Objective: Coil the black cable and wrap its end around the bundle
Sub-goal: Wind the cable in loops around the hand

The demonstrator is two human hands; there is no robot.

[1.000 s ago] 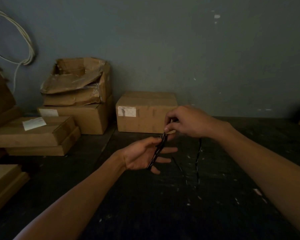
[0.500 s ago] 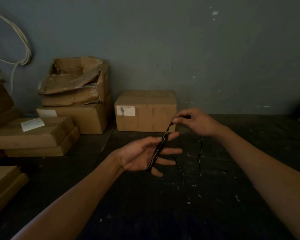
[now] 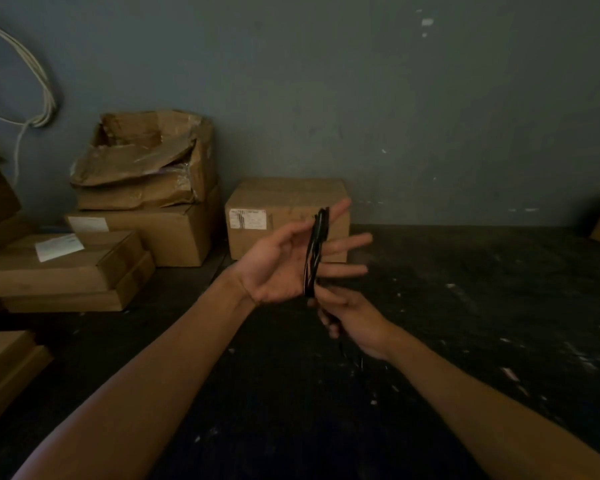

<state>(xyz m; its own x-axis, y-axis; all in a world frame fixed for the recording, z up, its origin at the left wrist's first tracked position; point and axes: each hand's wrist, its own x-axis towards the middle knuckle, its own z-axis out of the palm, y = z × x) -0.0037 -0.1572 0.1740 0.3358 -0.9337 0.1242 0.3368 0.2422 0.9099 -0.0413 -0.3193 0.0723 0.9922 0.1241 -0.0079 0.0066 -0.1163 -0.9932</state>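
The black cable (image 3: 315, 251) is wound in several loops around the fingers of my left hand (image 3: 278, 268), which is held palm up with the fingers spread and pointing right. The loops run across the fingers from the index fingertip down to the palm's lower edge. My right hand (image 3: 352, 318) sits just below the left one, fingers closed on the cable's free end, which trails down from it as a thin dark strand over the dark floor (image 3: 465, 306).
Cardboard boxes stand along the grey wall: one closed box (image 3: 257, 220) right behind my hands, a stack with a crumpled open box (image 3: 142, 161) to the left, flat boxes (image 3: 59, 271) further left. White cables (image 3: 32, 81) hang on the wall at upper left.
My right hand has dropped from above the left hand's fingertips to below its palm, carrying the cable end down. My left hand has lifted and its fingers have spread wider.
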